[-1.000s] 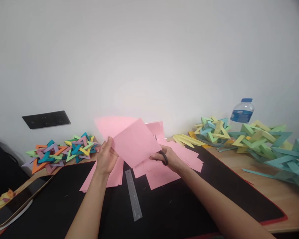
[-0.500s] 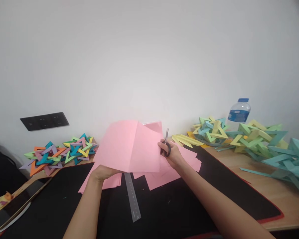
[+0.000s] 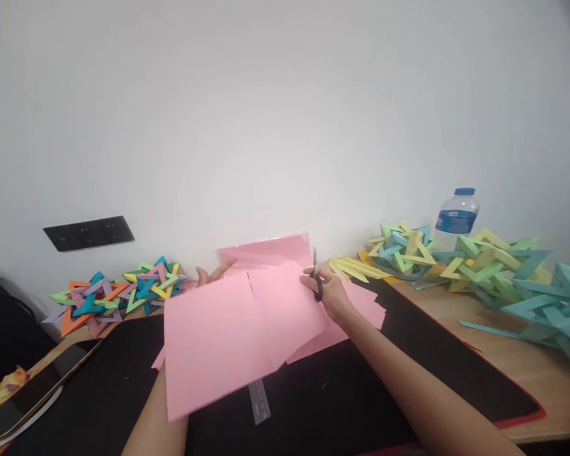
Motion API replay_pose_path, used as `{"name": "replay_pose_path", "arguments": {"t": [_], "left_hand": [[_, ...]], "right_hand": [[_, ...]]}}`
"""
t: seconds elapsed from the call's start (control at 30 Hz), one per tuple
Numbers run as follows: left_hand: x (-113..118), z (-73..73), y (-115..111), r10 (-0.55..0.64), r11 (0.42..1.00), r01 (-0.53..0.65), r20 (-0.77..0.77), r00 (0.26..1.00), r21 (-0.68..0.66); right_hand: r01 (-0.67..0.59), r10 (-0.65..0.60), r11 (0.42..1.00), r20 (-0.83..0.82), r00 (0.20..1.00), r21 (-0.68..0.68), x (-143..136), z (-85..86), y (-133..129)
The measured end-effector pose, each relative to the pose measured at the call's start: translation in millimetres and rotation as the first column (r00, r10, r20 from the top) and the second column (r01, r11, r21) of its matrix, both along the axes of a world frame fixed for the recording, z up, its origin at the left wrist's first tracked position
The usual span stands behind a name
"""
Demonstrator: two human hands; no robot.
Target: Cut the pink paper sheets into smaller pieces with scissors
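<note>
A creased pink sheet of paper (image 3: pixel 213 342) hangs tilted in front of me, with a short slit at the top of its crease. My right hand (image 3: pixel 331 294) grips black-handled scissors (image 3: pixel 318 286), blades pointing up, and pinches the sheet's right edge too. Behind the paper, the fingers of my left hand (image 3: pixel 213 273) stretch out and apart; the sheet covers its palm and wrist. More pink paper (image 3: pixel 361 307) lies underneath, and a pink pack in clear film (image 3: pixel 275 250) rests by the wall. Below the sheet pokes the end of a ruler (image 3: pixel 259 402).
Multicoloured folded-paper stars (image 3: pixel 95 301) sit at left, near a phone (image 3: pixel 38 386). Green and blue paper stars (image 3: pixel 494 266), yellow strips (image 3: pixel 356 268) and a water bottle (image 3: pixel 457 218) stand at right. A black mat (image 3: pixel 342 405) with red edging covers the wooden table (image 3: pixel 541 354).
The sheet has swung downward and toward me, its left part now over my left forearm. My left hand has left its lower edge and moved up behind it, fingers spread. The right hand barely moved.
</note>
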State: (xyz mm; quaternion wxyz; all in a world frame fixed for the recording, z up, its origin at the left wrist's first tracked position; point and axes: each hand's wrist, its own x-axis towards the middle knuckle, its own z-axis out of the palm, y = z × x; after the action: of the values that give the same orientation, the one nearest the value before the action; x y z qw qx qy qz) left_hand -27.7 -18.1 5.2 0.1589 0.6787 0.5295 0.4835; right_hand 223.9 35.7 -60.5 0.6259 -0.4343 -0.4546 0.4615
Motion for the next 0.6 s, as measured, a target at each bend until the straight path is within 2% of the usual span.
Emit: {"name": "replay_pose_path", "arguments": {"t": [0.03,0.07,0.13,0.17,0.2,0.23,0.3,0.33,0.43,0.6], "left_hand": [[5.3,4.2,-3.9,-0.091,0.993,0.098,0.087,0.992,-0.072],[10.9,8.6,-8.4,-0.200,0.958,0.238,0.221,0.955,-0.163],[21.3,17.5,-18.8,-0.339,0.795,0.524,0.492,0.802,-0.306],[25.0,21.2,-23.9,-0.353,0.716,0.607,0.572,0.741,-0.344],[27.4,24.2,-28.0,-0.351,0.669,0.641,0.599,0.719,-0.377],[28.4,26.2,-30.7,-0.345,0.668,0.636,0.596,0.725,-0.387],[26.3,26.9,-29.7,-0.329,0.715,0.588,0.561,0.760,-0.377],[23.9,25.6,-25.9,-0.330,0.712,0.581,0.542,0.773,-0.394],[16.2,16.7,-6.6,-0.411,0.579,0.554,0.373,0.832,-0.597],[16.7,-3.0,15.7,-0.448,0.477,0.560,0.361,0.818,-0.677]], "right_hand": [[-0.001,0.001,1.000,0.005,1.000,-0.007,0.4,0.3,-0.7],[-0.004,0.004,1.000,0.011,1.000,-0.014,0.9,0.8,-1.5],[-0.013,0.014,0.999,0.033,0.999,-0.031,1.7,2.6,-3.4],[-0.017,0.019,0.999,0.045,0.999,-0.040,2.2,3.8,-4.3],[-0.020,0.023,0.999,0.055,0.998,-0.048,2.8,4.9,-5.2],[-0.023,0.027,0.998,0.065,0.998,-0.057,3.4,6.0,-5.9],[-0.031,0.036,0.997,0.080,0.996,-0.068,5.0,7.5,-6.7],[-0.033,0.039,0.997,0.087,0.995,-0.069,5.8,7.9,-6.8],[-0.019,0.023,0.999,0.111,0.994,-0.034,7.5,8.5,-6.7],[0.048,-0.061,0.994,0.128,0.990,0.102,6.9,10.8,-7.5]]}}
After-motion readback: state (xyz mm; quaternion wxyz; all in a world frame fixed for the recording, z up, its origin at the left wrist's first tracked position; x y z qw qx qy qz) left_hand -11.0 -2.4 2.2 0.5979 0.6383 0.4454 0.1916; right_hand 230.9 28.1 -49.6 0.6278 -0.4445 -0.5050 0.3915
